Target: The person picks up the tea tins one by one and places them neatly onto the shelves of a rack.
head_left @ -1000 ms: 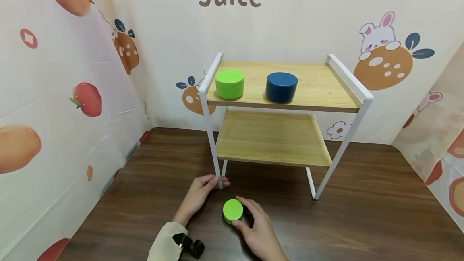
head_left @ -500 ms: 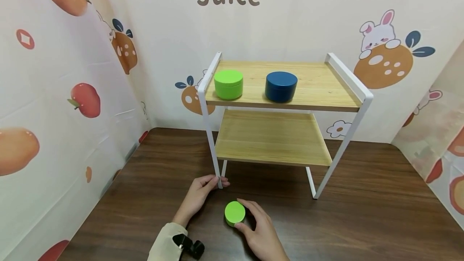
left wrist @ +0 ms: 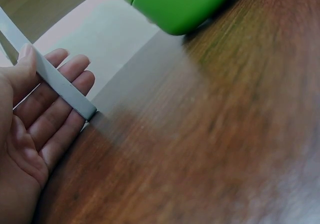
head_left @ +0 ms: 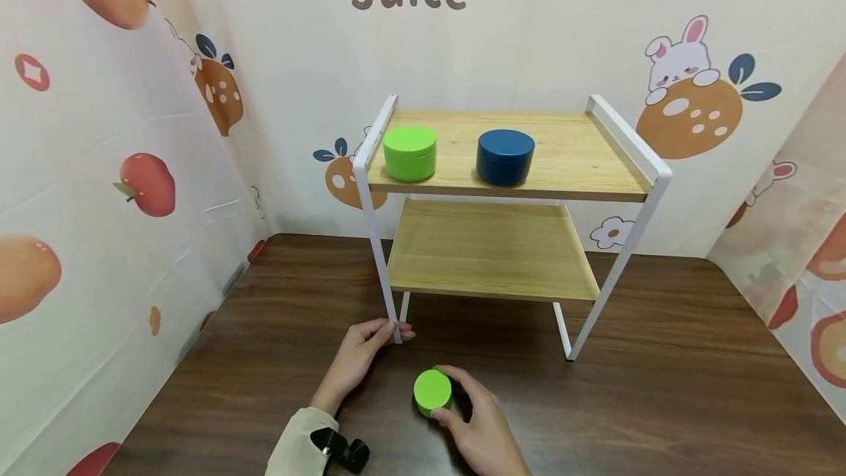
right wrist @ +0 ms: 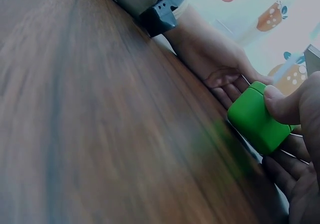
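Note:
A two-tier shelf (head_left: 496,252) with white metal legs and pale wooden boards stands on the table. My left hand (head_left: 357,355) holds the bottom of its front left leg (left wrist: 62,86), thumb on one side and fingers behind. In front of the shelf, my right hand (head_left: 479,417) pinches a small round bright green tin (head_left: 432,391) between thumb and fingers. The right wrist view shows this tin's side and lid seam, low over or on the table. On the top board are a larger green tin (head_left: 410,154) at the left and a dark blue tin (head_left: 505,158) near the middle.
The dark wooden table (head_left: 648,402) reaches to printed cloth walls at the back, left and right. The lower board (head_left: 492,248) of the shelf is bare wood. A black strap mount (head_left: 340,450) sits on my left sleeve.
The small green tin and my right hand have slid slightly to the right and toward me. My left hand keeps its hold on the leg. The head view has shifted a little.

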